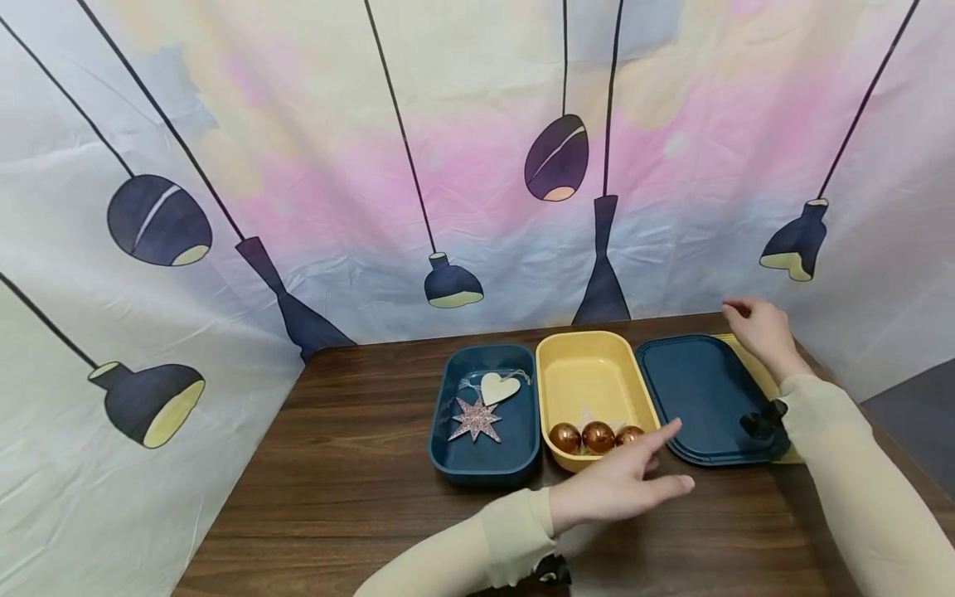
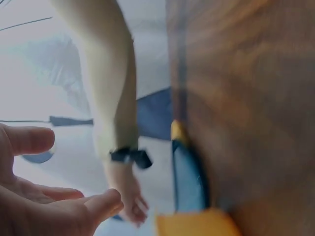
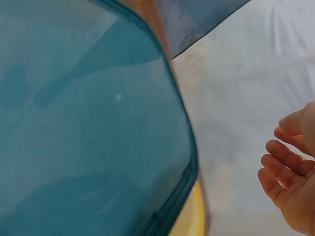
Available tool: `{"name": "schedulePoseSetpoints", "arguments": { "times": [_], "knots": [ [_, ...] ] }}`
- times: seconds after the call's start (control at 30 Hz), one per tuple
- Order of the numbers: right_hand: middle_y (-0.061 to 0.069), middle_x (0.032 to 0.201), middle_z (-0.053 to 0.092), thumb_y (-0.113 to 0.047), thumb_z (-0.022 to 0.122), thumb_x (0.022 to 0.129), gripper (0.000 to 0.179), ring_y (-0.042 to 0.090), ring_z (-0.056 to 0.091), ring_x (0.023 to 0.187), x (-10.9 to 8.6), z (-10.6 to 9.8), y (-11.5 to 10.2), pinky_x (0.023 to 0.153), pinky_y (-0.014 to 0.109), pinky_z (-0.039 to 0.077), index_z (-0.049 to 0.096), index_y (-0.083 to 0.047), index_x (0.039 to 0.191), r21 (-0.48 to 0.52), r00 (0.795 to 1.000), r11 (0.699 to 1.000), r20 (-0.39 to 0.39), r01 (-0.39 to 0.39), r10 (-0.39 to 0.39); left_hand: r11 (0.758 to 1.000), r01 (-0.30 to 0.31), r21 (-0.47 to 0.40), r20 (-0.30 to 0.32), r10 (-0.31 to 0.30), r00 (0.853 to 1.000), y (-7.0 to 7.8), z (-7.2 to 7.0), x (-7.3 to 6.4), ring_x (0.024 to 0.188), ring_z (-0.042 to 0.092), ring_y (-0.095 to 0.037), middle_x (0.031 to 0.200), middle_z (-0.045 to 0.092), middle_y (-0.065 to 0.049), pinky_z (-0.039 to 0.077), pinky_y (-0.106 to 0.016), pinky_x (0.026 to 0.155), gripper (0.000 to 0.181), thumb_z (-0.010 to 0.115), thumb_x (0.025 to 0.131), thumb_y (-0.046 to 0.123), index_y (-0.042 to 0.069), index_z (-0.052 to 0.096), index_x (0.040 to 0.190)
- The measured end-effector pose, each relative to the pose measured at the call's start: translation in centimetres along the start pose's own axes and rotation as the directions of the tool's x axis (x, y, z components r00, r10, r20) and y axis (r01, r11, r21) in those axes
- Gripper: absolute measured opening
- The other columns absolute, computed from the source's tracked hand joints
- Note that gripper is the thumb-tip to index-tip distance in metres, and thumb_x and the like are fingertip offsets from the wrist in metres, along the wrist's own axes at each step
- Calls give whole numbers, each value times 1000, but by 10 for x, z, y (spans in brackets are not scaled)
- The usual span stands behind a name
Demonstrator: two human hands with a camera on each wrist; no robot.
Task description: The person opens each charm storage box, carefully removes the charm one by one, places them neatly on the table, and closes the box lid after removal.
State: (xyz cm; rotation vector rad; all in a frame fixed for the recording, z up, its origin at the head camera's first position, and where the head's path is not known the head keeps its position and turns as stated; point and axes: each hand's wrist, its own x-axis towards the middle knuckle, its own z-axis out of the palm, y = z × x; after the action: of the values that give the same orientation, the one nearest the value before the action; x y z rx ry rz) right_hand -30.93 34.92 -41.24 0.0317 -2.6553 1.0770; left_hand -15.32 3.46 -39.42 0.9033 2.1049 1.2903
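My left hand [image 1: 618, 487] hovers in front of the yellow box [image 1: 593, 377], fingers and thumb stretched apart, holding nothing. It overlaps the box's near right corner in the head view. Three shiny brown balls [image 1: 597, 437] lie at that box's near end, the right one partly hidden by the hand. My right hand [image 1: 763, 336] is raised over the far end of the lids, its fingers loosely bent around nothing. Below it lies a dark blue lid [image 1: 701, 398], on top of a yellow lid [image 1: 752, 365] that shows along the right side.
Left of the yellow box stands a dark blue box [image 1: 515, 456]. Inside it are a glittery pink star [image 1: 476, 419] and a pale heart [image 1: 498, 388] with a string loop. A patterned cloth [image 1: 492, 191] hangs behind the brown wooden table [image 1: 336, 473].
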Motion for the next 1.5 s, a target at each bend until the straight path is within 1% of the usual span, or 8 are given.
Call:
{"name": "schedulePoseSetpoints", "arguments": {
  "times": [0.1,0.23,0.53,0.7,0.8,0.87,1.17,1.5],
  "knots": [
    [37,135,50,-36,36,110,58,53,49,118,1,-3,-9,91,64,42,48,10,142,2,999,1000,-11,31,-31,992,-78,97,-58,84,995,4,-16,-8,142,35,-6,162,27,10,34,-22,111,66,56,105,35,20,25,161],
    [35,136,50,-40,37,109,60,53,50,118,1,-7,-23,91,65,43,49,8,144,14,999,999,-19,47,-47,954,-141,265,-122,179,976,6,-36,-20,141,37,-5,161,34,3,34,-24,112,65,53,105,38,15,27,161],
    [32,141,46,-41,40,109,59,52,48,122,-6,-2,-55,92,65,44,47,4,147,49,996,995,-23,85,-84,881,-129,455,-247,264,932,1,-74,-56,145,36,-14,160,37,-2,36,-37,114,64,50,106,42,20,25,161],
    [30,142,47,-36,44,109,55,49,48,124,-12,4,-66,96,64,43,48,2,147,66,993,991,-14,119,-119,812,-119,571,-289,335,897,-16,-90,-72,146,35,-17,160,37,-5,35,-40,115,63,56,105,35,18,29,160],
    [29,142,49,-36,46,108,53,48,48,126,-15,8,-70,99,64,42,49,1,147,70,992,989,2,129,-130,755,-121,645,-279,380,882,-28,-97,-79,146,35,-19,159,38,-7,36,-40,114,62,59,104,31,12,36,158],
    [29,143,50,-35,47,108,53,48,49,125,-17,12,-71,97,63,43,49,1,147,74,990,988,16,138,-139,723,-120,680,-261,392,882,-36,-101,-84,146,36,-21,158,39,-7,37,-40,114,60,62,103,28,9,40,155],
    [28,144,50,-41,46,108,58,47,52,124,-28,32,-70,92,61,49,46,-1,150,60,979,988,134,145,-152,629,-79,774,-161,315,935,-63,-108,-97,149,29,-23,158,39,-10,36,-43,115,61,59,104,36,15,37,157],
    [26,149,46,-41,49,107,60,46,58,116,-35,62,-61,87,58,51,42,-4,153,28,951,986,260,167,-168,532,-120,838,-77,332,940,-82,-106,-96,149,30,-25,154,45,-14,33,-44,116,53,58,104,34,12,47,152]
  ]
}}
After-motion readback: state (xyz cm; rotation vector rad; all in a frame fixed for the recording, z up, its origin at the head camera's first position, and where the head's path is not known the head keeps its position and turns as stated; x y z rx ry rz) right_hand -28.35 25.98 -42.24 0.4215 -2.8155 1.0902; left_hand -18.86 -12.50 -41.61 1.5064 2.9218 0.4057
